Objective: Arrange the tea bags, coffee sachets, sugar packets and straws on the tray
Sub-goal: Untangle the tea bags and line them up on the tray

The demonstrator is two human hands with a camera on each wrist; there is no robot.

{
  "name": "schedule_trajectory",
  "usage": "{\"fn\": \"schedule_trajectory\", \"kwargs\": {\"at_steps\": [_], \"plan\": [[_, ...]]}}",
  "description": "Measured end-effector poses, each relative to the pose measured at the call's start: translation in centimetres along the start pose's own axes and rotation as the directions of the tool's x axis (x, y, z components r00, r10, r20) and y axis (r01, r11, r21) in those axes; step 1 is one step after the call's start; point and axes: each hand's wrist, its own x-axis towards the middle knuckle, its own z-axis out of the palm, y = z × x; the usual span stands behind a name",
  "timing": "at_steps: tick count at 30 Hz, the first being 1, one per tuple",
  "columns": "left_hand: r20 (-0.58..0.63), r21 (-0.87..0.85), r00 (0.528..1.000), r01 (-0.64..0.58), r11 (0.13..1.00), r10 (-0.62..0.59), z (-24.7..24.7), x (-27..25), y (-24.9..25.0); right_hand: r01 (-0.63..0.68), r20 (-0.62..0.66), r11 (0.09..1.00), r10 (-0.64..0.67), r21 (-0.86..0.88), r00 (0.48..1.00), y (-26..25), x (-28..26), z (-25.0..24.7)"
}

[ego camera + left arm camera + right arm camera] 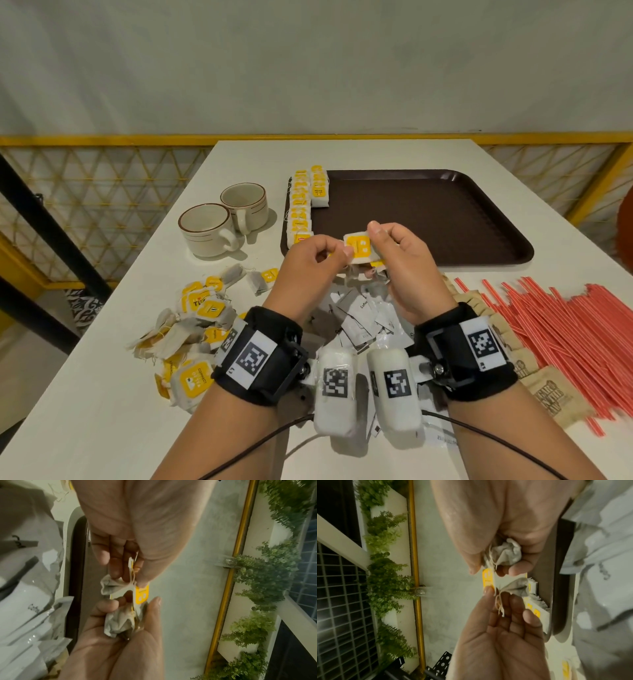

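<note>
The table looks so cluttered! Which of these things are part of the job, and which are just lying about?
Part of the job:
tray
tea bags
coffee sachets
sugar packets
straws

Just lying about:
two cups

Wall (308,61): plain, pale grey-white, evenly lit. Railing (102,139): yellow top bar along the wall's foot, with a yellow lattice panel (102,192) of triangles below. Table (102,394): white, rectangular, its far edge near the railing. Black diagonal post (51,219): left of the table. Green fern-like foliage (267,574): along a white ledge, seen from the wrist views. Gridded window (339,601): beside the foliage.
</note>
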Motion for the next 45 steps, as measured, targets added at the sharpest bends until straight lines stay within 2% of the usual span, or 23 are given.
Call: {"fn": "schedule_trajectory", "kwargs": {"at_steps": [4,6,7,9,10,12,13,20,23,25,28,33,37,40,45], "plan": [[-0.075,0.016,0.997,-0.032,0.999,0.033,-0.8,0.3,-0.3,-0.034,-0.074,0.999,0.033,-0.008,0.997,-0.5,0.1,-0.5],[-0.045,0.090,0.996,-0.067,0.994,0.071,-1.3,0.3,-0.3,0.031,-0.137,0.998,-0.039,-0.060,0.990,-0.6,0.2,-1.1],[-0.010,0.156,0.996,-0.089,0.984,0.091,-1.4,0.2,-0.3,0.091,-0.126,0.990,-0.104,-0.106,0.987,-0.8,0.2,-1.4],[0.070,0.265,0.991,-0.133,0.955,0.118,-1.5,0.1,-0.2,0.218,0.027,0.939,-0.219,-0.264,0.975,-0.7,0.3,-2.0],[0.105,0.291,0.986,-0.156,0.944,0.131,-1.5,0.0,-0.1,0.261,0.127,0.898,-0.230,-0.354,0.965,-0.7,0.3,-2.2],[0.154,0.322,0.976,-0.194,0.927,0.151,-1.5,-0.2,-0.1,0.311,0.287,0.827,-0.190,-0.468,0.939,-0.7,0.2,-2.1],[0.167,0.330,0.974,-0.200,0.923,0.152,-1.5,-0.2,0.0,0.319,0.325,0.814,-0.171,-0.485,0.930,-0.6,0.3,-2.1],[0.173,0.265,0.978,-0.158,0.951,0.114,-2.3,0.1,0.1,0.282,0.258,0.825,-0.171,-0.491,0.951,-0.9,0.4,-2.9],[0.186,0.275,0.976,-0.160,0.948,0.111,-2.2,0.1,0.2,0.253,0.297,0.858,-0.124,-0.448,0.947,-1.1,0.2,-2.7],[0.132,0.251,0.983,-0.160,0.955,0.130,-2.1,0.2,0.0,0.246,0.328,0.853,-0.093,-0.460,0.940,-1.0,-0.1,-2.3],[0.071,0.171,0.986,-0.159,0.972,0.149,-1.9,0.2,0.0,0.268,0.318,0.831,-0.117,-0.487,0.941,-0.7,-0.1,-1.8],[-0.110,0.060,0.979,-0.168,0.984,0.174,-2.2,0.4,0.1,0.259,0.164,0.880,-0.209,-0.399,0.964,-1.2,0.2,-2.5],[-0.194,-0.014,0.973,-0.132,0.991,0.127,-2.3,0.5,-0.1,0.214,0.291,0.945,-0.138,-0.247,0.947,-1.9,-0.6,-2.5],[-0.186,0.007,0.970,-0.159,0.987,0.158,-2.4,0.6,-0.1,0.257,0.261,0.916,-0.179,-0.306,0.949,-1.7,-0.7,-2.2],[-0.122,-0.010,0.971,-0.208,0.978,0.205,-2.1,0.4,0.2,0.140,0.278,0.969,-0.080,-0.203,0.957,-1.4,-0.7,-1.9]]}}
